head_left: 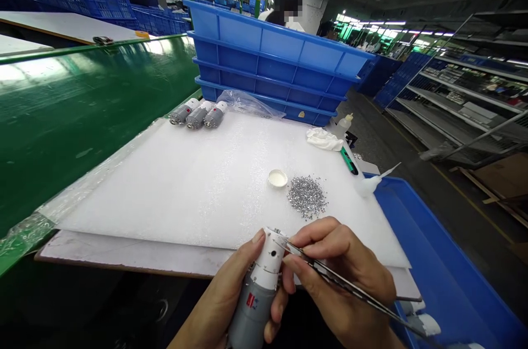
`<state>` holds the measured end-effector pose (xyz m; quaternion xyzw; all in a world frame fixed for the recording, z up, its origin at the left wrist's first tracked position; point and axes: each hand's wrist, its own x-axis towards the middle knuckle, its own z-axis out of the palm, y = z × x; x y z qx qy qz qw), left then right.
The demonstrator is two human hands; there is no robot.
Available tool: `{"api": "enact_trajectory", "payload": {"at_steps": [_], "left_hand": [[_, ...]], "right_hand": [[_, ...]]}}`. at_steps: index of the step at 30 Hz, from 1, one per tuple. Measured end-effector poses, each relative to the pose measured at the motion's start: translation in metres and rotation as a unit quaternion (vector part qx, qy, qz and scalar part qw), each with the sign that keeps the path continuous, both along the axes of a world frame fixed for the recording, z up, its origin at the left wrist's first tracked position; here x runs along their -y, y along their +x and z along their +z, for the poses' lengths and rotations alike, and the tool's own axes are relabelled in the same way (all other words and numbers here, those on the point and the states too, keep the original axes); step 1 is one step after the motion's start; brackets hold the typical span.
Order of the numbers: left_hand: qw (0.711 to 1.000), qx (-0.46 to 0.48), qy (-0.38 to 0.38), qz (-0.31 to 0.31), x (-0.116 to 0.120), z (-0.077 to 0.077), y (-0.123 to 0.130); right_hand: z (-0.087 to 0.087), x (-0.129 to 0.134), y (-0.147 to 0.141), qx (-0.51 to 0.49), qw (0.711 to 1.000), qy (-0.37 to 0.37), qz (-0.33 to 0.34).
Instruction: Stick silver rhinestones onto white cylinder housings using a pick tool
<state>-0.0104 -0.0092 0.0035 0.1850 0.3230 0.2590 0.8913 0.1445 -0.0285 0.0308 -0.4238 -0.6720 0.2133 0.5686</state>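
Note:
My left hand (239, 277) is wrapped round a grey and white model spacecraft (258, 294) with a small red mark on its grey part. Its white end points up and away from me. Between the thumb and fingers of my right hand (338, 272) is a pair of metal tweezers (350, 287), whose tips touch or nearly touch the model's white end. Whether the tips grip anything is too small to tell. Beyond my hands lie a pile of tiny silver parts (307, 196) and a small round white cap or dish (278, 178).
Three similar models (200, 113) lie at the back left of the foam-covered table (173, 184). Stacked blue crates (272, 57) stand behind. At right are a white cloth (324, 139), a green-handled tool (348, 161), a nozzle bottle (369, 185) and a blue bin (445, 261).

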Motion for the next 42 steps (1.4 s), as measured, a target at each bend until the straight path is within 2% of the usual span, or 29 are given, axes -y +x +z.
{"api": "enact_trajectory", "payload": {"at_steps": [7,16,28,33,36,40,42], "left_hand": [[0.999,-0.029,-0.014,0.018,-0.002,0.005,0.006],[0.998,-0.059,0.023,0.017,0.001,0.007,0.007],[0.996,-0.084,0.026,-0.003,0.002,0.002,0.009],[0.995,-0.098,0.006,-0.013,0.0,0.008,0.012],[0.995,-0.103,0.015,0.007,0.002,0.008,0.012],[0.991,-0.127,0.025,0.044,0.009,0.0,0.006],[0.993,-0.103,0.059,0.002,0.007,-0.007,0.006]], "right_hand": [[0.004,-0.007,0.001,0.044,0.998,0.039,-0.007],[0.007,-0.01,0.003,0.074,0.996,0.049,-0.004],[0.004,-0.027,0.024,0.038,0.991,-0.035,0.122],[0.004,-0.024,0.023,0.039,0.993,-0.035,0.109],[0.005,-0.025,0.022,0.045,0.993,-0.026,0.105],[0.011,-0.025,0.02,0.057,0.995,0.005,0.085],[0.014,-0.021,0.018,0.067,0.995,0.021,0.073]]}}
